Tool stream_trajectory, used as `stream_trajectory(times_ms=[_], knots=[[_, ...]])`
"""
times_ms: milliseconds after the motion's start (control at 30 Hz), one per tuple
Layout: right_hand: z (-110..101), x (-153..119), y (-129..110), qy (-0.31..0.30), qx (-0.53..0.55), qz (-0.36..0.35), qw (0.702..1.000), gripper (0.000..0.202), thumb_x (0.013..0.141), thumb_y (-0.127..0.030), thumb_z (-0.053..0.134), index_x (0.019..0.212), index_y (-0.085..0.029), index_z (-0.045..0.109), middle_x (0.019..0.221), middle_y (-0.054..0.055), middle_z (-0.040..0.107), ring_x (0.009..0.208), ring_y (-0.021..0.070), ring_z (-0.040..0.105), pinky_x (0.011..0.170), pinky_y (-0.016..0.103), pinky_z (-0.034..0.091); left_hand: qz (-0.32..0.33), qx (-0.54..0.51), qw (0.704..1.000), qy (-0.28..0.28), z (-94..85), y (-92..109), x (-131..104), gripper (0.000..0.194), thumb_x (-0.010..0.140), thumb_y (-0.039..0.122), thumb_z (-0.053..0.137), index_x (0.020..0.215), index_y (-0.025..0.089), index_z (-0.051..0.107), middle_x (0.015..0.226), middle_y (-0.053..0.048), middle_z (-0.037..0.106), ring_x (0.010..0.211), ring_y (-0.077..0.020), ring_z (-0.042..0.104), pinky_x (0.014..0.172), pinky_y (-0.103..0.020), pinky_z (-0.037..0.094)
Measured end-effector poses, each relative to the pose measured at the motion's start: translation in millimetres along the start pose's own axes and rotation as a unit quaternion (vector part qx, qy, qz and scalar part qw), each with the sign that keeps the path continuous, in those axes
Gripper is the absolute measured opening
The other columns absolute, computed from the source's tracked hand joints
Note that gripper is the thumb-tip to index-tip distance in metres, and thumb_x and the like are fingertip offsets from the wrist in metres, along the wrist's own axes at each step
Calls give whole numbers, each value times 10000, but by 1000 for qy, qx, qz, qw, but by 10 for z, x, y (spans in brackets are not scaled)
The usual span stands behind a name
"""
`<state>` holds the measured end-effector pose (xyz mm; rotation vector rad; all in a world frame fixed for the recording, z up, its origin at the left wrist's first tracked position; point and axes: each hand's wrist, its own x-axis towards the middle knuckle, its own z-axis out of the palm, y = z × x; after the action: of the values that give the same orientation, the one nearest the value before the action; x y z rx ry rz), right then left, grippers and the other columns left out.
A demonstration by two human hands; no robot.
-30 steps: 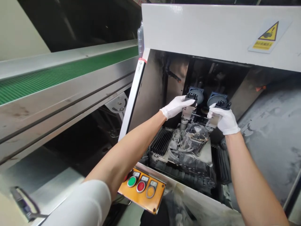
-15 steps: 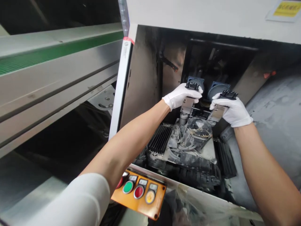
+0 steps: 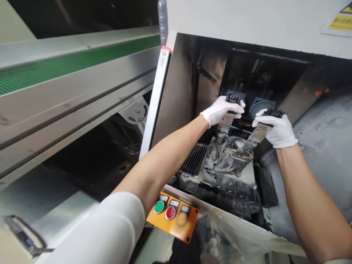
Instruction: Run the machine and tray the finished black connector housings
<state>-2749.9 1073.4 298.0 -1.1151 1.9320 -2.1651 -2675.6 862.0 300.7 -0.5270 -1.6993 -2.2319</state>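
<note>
Inside the open machine bay, my left hand (image 3: 223, 110), in a white glove, is closed round a black part (image 3: 233, 99) on top of a metal bracket (image 3: 226, 123). To its right, my gloved right hand (image 3: 278, 129) grips a similar black part (image 3: 274, 112) above a second metal bracket (image 3: 259, 133). Behind the hands are two round grey-blue discs, the left one mostly hidden and the right one (image 3: 260, 107) partly covered by my right hand. Below the brackets sits a dusty mechanism (image 3: 238, 148) with hoses.
An orange panel (image 3: 172, 224) with green, red and yellow buttons is at the bay's lower front edge. A green conveyor belt (image 3: 82, 60) runs along the left. Black bellows (image 3: 194, 160) lie below my left forearm. Clear plastic sheeting (image 3: 231, 234) hangs in front.
The view has shifted, so the machine and both hands appear farther right. Both hands keep their hold on the black parts, with little other visible movement.
</note>
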Motion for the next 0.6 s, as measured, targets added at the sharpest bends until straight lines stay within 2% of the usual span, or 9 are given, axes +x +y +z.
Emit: stream_trajectory(times_ms=[100, 167, 233, 400, 500, 567, 600], knots=[[-19, 35, 5, -10, -7, 5, 1000, 203, 588, -196, 887, 737, -147, 759, 636, 50, 718, 591, 190, 677, 636, 312, 543, -34, 17, 998, -46, -16, 60, 44, 212, 657, 96, 787, 813, 116, 644, 659, 9, 625, 589, -117, 630, 623, -257, 470], [-15, 44, 32, -4, 5, -27, 1000, 162, 623, -201, 874, 732, -147, 766, 646, 52, 722, 603, 189, 684, 639, 305, 544, -50, 38, 995, -72, -16, 112, 67, 207, 653, 82, 785, 801, 110, 643, 645, 1, 624, 562, -116, 620, 589, -250, 448], [11, 30, 71, 8, 15, -64, 998, 129, 649, -203, 858, 721, -145, 768, 651, 52, 721, 609, 180, 684, 643, 295, 544, -55, 48, 995, -68, -1, 135, 71, 200, 653, 75, 785, 791, 109, 645, 637, 4, 622, 543, -107, 608, 576, -242, 439], [65, 5, 67, 14, 16, -52, 998, 133, 602, -162, 850, 696, -138, 759, 626, 43, 702, 578, 172, 667, 610, 293, 529, -31, 12, 999, 29, 19, 40, 116, 250, 674, 105, 833, 860, 119, 667, 682, 23, 647, 599, -99, 638, 656, -235, 481], [-16, 145, -188, 21, 28, -115, 993, 99, 648, -172, 825, 611, -155, 734, 625, 28, 686, 603, 149, 663, 613, 293, 517, 11, -19, 994, 111, 18, 85, 157, 252, 750, 145, 835, 949, 121, 682, 759, 11, 689, 695, -112, 684, 792, -261, 518], [-46, 266, -452, -37, -2, -128, 991, 195, 699, -217, 832, 568, -168, 696, 642, 14, 686, 611, 145, 668, 641, 328, 533, 37, -19, 981, 188, 30, 242, 26, 217, 832, 154, 792, 1018, 128, 683, 838, -4, 721, 788, -118, 712, 892, -278, 525], [-13, 302, -574, -77, -39, -124, 988, 225, 730, -256, 841, 584, -166, 695, 676, 18, 707, 634, 155, 686, 671, 361, 548, 51, -11, 974, 222, 39, 354, -136, 187, 873, 158, 764, 1038, 132, 680, 871, -12, 730, 811, -118, 713, 914, -283, 527]])
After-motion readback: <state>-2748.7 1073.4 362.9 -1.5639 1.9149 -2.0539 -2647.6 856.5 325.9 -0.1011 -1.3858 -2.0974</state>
